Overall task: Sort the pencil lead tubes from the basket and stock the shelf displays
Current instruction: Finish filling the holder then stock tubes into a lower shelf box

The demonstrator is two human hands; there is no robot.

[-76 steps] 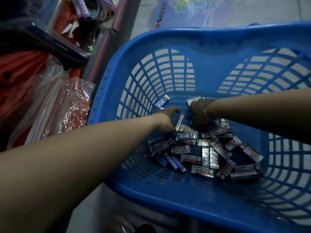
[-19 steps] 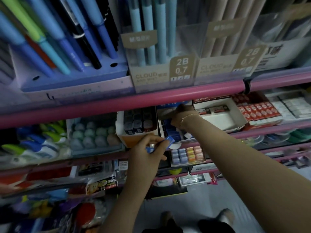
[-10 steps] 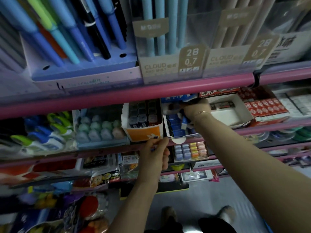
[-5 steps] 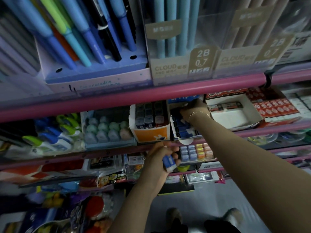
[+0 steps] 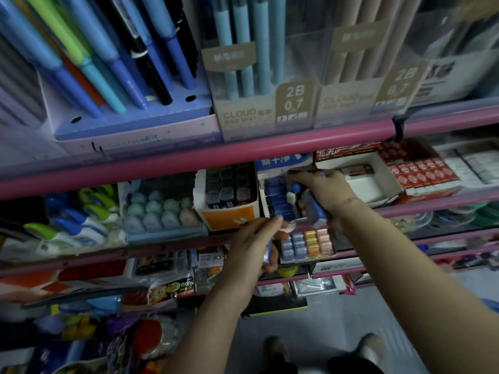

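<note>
The right hand [image 5: 321, 190] is curled around a few blue pencil lead tubes [image 5: 314, 207], their ends jutting down and left out of the fist, right over the open white display box [image 5: 266, 209] on the middle shelf. That box already holds a row of blue tubes [image 5: 276, 194] just left of the knuckles, touching or nearly so (hard to tell in the blur). Below and to the left, the left hand [image 5: 255, 247] grips another blue tube [image 5: 269, 251] between curled fingers and palm, only a sliver of it showing, with the fingertips up near the box's front lip. Beside the box to the left stands an orange-fronted carton [image 5: 229, 215] of dark tubes; to the right, a nearly bare white tray [image 5: 370, 182]. A pink shelf rail [image 5: 189, 155] runs above both hands.
</note>
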